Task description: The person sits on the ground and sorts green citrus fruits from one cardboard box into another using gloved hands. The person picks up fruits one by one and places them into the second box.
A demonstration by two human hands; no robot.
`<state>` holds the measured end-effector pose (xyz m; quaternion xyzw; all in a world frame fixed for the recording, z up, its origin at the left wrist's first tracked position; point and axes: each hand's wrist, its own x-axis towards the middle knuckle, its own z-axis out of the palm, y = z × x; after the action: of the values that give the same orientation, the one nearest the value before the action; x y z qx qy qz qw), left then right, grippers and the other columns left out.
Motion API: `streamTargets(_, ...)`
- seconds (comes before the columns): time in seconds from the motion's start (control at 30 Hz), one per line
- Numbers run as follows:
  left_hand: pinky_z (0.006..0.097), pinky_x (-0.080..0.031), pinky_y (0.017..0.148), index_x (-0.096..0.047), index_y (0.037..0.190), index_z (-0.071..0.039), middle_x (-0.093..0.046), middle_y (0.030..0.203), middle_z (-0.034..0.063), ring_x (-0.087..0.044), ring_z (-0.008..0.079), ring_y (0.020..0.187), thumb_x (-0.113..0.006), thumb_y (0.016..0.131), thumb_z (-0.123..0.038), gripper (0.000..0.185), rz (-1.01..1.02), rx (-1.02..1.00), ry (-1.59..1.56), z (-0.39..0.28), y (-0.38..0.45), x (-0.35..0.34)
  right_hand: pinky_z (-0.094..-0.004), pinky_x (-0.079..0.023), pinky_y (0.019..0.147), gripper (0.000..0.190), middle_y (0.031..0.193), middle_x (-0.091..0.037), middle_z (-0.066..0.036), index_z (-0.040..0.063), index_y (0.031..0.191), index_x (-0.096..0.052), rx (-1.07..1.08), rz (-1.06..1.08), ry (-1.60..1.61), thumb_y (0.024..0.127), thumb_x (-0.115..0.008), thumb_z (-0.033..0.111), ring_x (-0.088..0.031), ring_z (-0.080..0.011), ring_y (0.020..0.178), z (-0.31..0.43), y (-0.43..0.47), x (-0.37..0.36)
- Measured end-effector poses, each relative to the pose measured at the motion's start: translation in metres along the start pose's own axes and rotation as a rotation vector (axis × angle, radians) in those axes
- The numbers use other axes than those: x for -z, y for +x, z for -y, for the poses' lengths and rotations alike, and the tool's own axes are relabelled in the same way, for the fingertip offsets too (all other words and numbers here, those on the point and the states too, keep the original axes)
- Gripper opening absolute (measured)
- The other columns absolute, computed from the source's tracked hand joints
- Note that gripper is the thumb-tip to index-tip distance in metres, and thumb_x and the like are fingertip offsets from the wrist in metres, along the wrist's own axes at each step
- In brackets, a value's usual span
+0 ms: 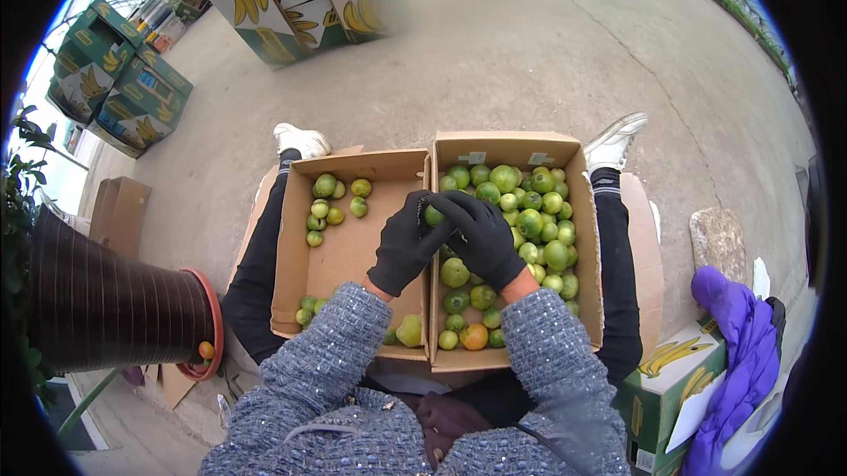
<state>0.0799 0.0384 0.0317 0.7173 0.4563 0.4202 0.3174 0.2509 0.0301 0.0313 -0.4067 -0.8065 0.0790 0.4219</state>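
Observation:
My left hand [405,244], in a black glove, is closed around a green tomato [433,216] above the walls between two cardboard boxes. My right hand [486,238], gloved too, touches it from the other side with its fingers over my left fingers; whether it holds anything of its own is hidden. Under and beside my right hand, the right cardboard box [516,138] holds many green tomatoes and an orange one [474,336]. The left cardboard box [357,160] holds small groups of green tomatoes, at its upper left and along its near side, partly behind my left sleeve.
My legs lie either side of the boxes. Banana boxes [261,13] are stacked ahead, with more [119,82] at far left. A dark ribbed pot [126,297] with a red rim is at left. A purple garment [741,357] lies by a banana box [675,377] at right.

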Motion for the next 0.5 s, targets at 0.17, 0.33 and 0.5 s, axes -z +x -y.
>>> streamTargets(0.17, 0.0394, -0.053, 0.076, -0.052, 0.135, -0.005, -0.066, 0.107, 0.0125, -0.061, 0.0266, 0.095, -0.071, 0.088, -0.030, 0.056, 0.030, -0.067, 0.473, -0.031, -0.015, -0.009, -0.0416, -0.048, 0.090, 0.053, 0.129, -0.058, -0.013, 0.012, 0.136, -0.053, -0.237, -0.322, -0.135, 0.086, -0.069, 0.016, -0.061, -0.0321, 0.108, -0.035, 0.000, 0.008)
streamTargets(0.33, 0.0399, -0.053, 0.075, -0.057, 0.130, -0.007, -0.066, 0.110, 0.0127, -0.060, 0.0281, 0.093, -0.070, 0.088, -0.035, 0.051, 0.090, -0.140, 0.588, -0.030, -0.017, -0.010, -0.0480, -0.032, 0.112, 0.054, 0.134, -0.055, -0.017, 0.004, 0.138, -0.047, -0.496, -0.072, -0.792, 0.090, -0.061, 0.023, -0.052, -0.0307, 0.123, -0.076, -0.025, 0.006)
streamTargets(0.5, 0.0400, -0.053, 0.080, -0.057, 0.127, -0.007, -0.064, 0.112, 0.0140, -0.063, 0.0287, 0.094, -0.068, 0.090, -0.023, 0.042, -0.117, -0.067, 0.216, -0.001, -0.019, -0.001, -0.0493, -0.028, 0.114, 0.055, 0.130, -0.058, -0.017, 0.003, 0.139, -0.047, -0.458, -0.152, -0.825, 0.090, -0.059, 0.026, -0.052, -0.0309, 0.122, -0.081, -0.026, 0.006)
